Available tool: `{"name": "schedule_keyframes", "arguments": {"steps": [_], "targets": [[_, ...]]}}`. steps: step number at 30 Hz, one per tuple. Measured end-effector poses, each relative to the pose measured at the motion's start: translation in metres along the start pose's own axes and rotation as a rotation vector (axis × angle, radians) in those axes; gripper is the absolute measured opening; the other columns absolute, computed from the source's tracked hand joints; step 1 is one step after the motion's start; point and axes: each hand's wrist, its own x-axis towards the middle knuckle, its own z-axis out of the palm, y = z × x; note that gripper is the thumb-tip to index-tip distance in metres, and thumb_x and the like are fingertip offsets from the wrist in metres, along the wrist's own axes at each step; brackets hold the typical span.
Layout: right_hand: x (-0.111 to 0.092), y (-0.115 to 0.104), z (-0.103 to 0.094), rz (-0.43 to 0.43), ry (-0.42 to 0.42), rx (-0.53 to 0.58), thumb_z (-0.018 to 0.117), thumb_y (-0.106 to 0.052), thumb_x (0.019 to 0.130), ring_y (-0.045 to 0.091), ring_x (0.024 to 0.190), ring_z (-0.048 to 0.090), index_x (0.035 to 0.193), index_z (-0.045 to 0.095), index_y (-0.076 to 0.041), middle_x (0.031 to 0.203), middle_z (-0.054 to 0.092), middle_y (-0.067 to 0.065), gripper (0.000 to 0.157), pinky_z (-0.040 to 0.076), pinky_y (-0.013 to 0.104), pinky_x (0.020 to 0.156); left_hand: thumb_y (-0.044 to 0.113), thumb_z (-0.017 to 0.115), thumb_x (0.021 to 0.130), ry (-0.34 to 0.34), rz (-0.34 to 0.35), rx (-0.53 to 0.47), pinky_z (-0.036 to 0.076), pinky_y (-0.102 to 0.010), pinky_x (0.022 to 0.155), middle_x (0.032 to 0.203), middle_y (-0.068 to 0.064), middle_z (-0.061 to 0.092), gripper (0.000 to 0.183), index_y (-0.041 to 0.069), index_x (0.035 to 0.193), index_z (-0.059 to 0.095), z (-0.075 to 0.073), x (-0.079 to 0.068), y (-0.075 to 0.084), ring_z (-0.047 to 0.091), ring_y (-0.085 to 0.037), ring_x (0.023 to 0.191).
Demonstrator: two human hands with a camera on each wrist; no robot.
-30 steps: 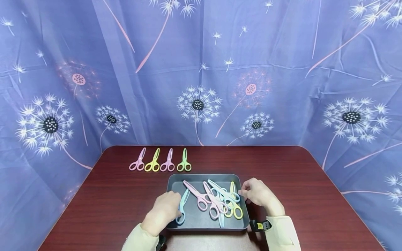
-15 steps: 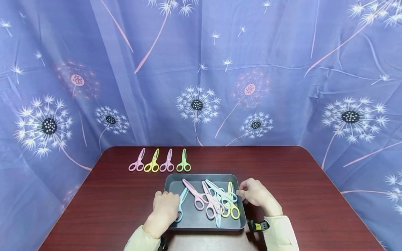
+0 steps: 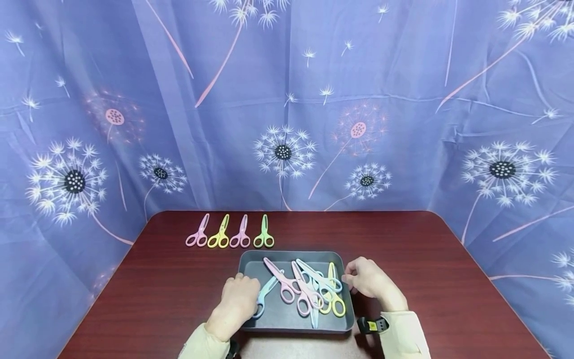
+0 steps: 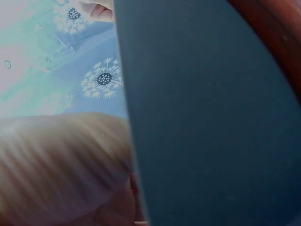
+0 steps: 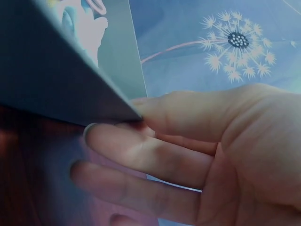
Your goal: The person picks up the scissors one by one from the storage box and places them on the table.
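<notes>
A dark grey tray (image 3: pixel 282 317) holds several pairs of scissors. A light blue pair (image 3: pixel 269 284) lies beside my left hand (image 3: pixel 239 299), which covers the tray's left rim; its fingers are mostly hidden. In the left wrist view that hand meets the rim of the tray (image 4: pixel 211 113). My right hand (image 3: pixel 368 279) pinches the right rim; in the right wrist view the thumb (image 5: pixel 188 113) is above the rim, with fingers beneath. Pink scissors (image 3: pixel 280 276), another pink pair (image 3: pixel 303 284), blue scissors (image 3: pixel 320 274) and yellow scissors (image 3: pixel 338 306) overlap in the tray.
Behind the tray stands a row of scissors on the brown table (image 3: pixel 403 239): pink (image 3: pixel 197 234), yellow (image 3: pixel 219 234), purple (image 3: pixel 240 234) and green (image 3: pixel 264 234). A blue dandelion-print cloth (image 3: pixel 224 149) hangs around the table.
The tray, with both hands at its sides, has shifted slightly left. Inside it, the left-hand blue scissors have turned, their tip swinging right. The row behind is unchanged.
</notes>
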Motion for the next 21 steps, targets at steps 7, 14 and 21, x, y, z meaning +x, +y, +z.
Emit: {"name": "schedule_keyframes", "arguments": {"steps": [7,14,21], "targets": [[0.0001,0.0025,-0.0013,0.004,-0.005,0.002,0.069,-0.004,0.087,0.016,0.056,0.062,0.068,0.060,-0.008,0.060,0.059,0.001,0.022,0.047,0.031,0.054,0.015,0.082,0.067,-0.012,-0.004,-0.031,0.045,-0.044,0.066,0.071,-0.008,0.059,0.022,0.010,0.068,0.060,0.0014,0.0015,-0.0002,0.056,-0.027,0.072],[-0.0010,0.0026,-0.0016,0.015,-0.008,0.004,0.069,-0.004,0.087,0.017,0.056,0.062,0.069,0.061,-0.008,0.060,0.059,0.001,0.020,0.047,0.032,0.054,0.022,0.083,0.065,-0.048,-0.003,-0.063,0.044,-0.043,0.065,0.065,-0.005,0.052,0.032,0.012,0.063,0.052,0.0036,0.0030,-0.0023,0.053,-0.025,0.068],[-0.0004,0.0032,-0.0021,0.026,-0.012,0.007,0.070,-0.005,0.087,0.017,0.056,0.062,0.069,0.061,-0.008,0.061,0.060,0.002,0.020,0.048,0.032,0.056,0.022,0.079,0.061,-0.045,0.027,-0.089,0.042,-0.043,0.066,0.062,-0.001,0.048,0.030,0.015,0.060,0.050,-0.0031,0.0024,-0.0086,0.050,-0.021,0.063]]}}
